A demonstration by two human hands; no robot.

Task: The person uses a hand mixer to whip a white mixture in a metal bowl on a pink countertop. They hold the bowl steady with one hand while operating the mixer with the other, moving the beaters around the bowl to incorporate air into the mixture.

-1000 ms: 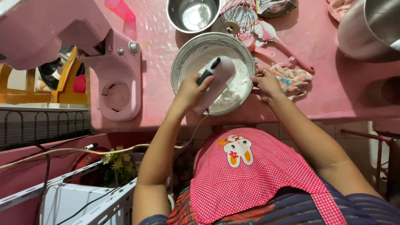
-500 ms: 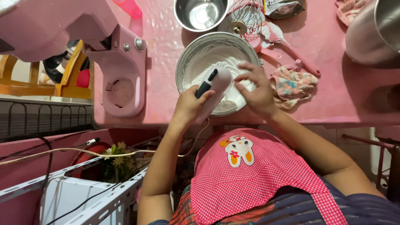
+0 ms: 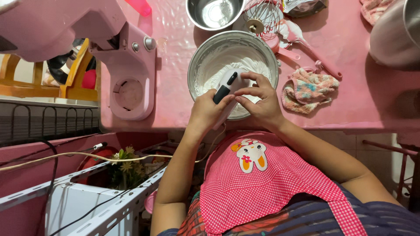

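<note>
Both hands on the mixer (image 3: 227, 89), centre of frame, held over the bowl (image 3: 197, 65).

- Left hand (image 3: 205, 111): closed around the mixer's lower end, thumb up along the body next to the black switch.
- Right hand (image 3: 259, 98): curled, fingertips (image 3: 245, 78) pinching/pressing the mixer's top side. Wrapped on it from the right, not a full fist.
- Mixer: white hand unit, black control strip on top, tilted, nose pointing up-frame into the bowl. Beaters hidden, can't tell if they're in the cream. Its cord (image 3: 87, 155) drops off the counter edge and runs left across the lower left of frame.
- Bowl: steel, on the pink counter (image 3: 175, 100), upper centre, just in from the near edge. Holds white whipped cream (image 3: 227, 54), smeared up the walls.

Around it:
- Small bowl (image 3: 214, 13), steel, top centre, just above the big one, apart from it.
- Whisk (image 3: 262, 19), wire, top centre-right, touching or just beside the bowl rim.
- Spatula (image 3: 306, 43), pink, lying diagonally to the right of the bowl.
- Cloth (image 3: 308, 89), pink patterned, crumpled, right of the bowl, near the right hand, not touching.
- Stand mixer (image 3: 127, 65), pink, upper left, head tilted up, base socket showing.
- Pot (image 3: 393, 35), steel, upper right corner, partly cut off.
- Apron (image 3: 262, 183), red check with a rabbit patch, lower centre.
- White rack (image 3: 87, 196) and some flowers (image 3: 124, 164), lower left below counter level.
</note>
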